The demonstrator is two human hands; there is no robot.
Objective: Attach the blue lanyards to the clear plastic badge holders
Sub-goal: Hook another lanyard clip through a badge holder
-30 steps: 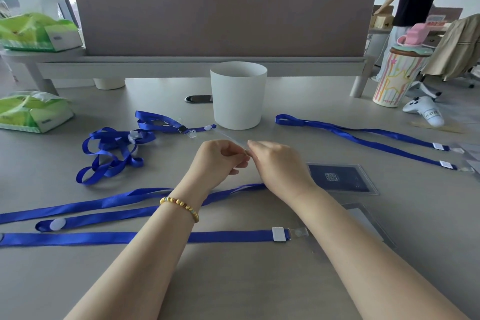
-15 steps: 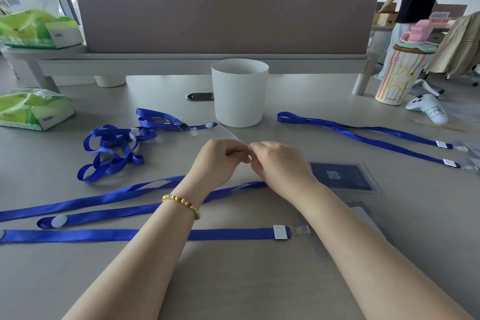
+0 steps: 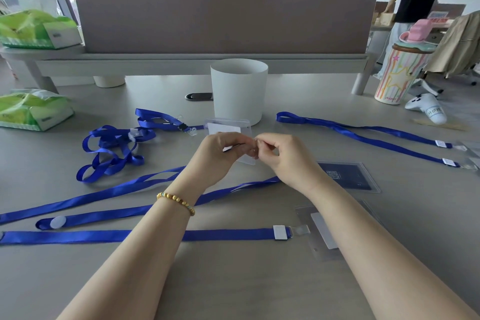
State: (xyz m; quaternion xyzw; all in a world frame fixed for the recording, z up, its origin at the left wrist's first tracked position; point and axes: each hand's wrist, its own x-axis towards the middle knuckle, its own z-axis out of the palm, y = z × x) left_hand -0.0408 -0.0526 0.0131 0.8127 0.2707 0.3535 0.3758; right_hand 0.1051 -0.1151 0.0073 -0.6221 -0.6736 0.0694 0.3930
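Observation:
My left hand (image 3: 220, 149) and my right hand (image 3: 283, 156) meet above the middle of the table, both pinching a clear badge holder (image 3: 231, 126) that stands tilted up in front of the white cup. A blue lanyard (image 3: 241, 184) runs under my wrists toward my hands; its end is hidden by my fingers. Another blue lanyard (image 3: 220, 234) lies flat near me, its clip touching a clear holder (image 3: 322, 236). A holder with a dark card (image 3: 350, 176) lies right of my right hand. A tangled lanyard pile (image 3: 114, 148) sits at the left.
A white cup (image 3: 239, 91) stands just behind my hands. Two lanyards (image 3: 363, 135) with holders stretch to the right edge. Green tissue packs (image 3: 31, 109) lie at the left. A grey divider (image 3: 223, 10) closes the back; a person stands far right.
The badge holder has turned from edge-on to upright, its face now visible above my fingers. Both hands stayed close together in the same spot.

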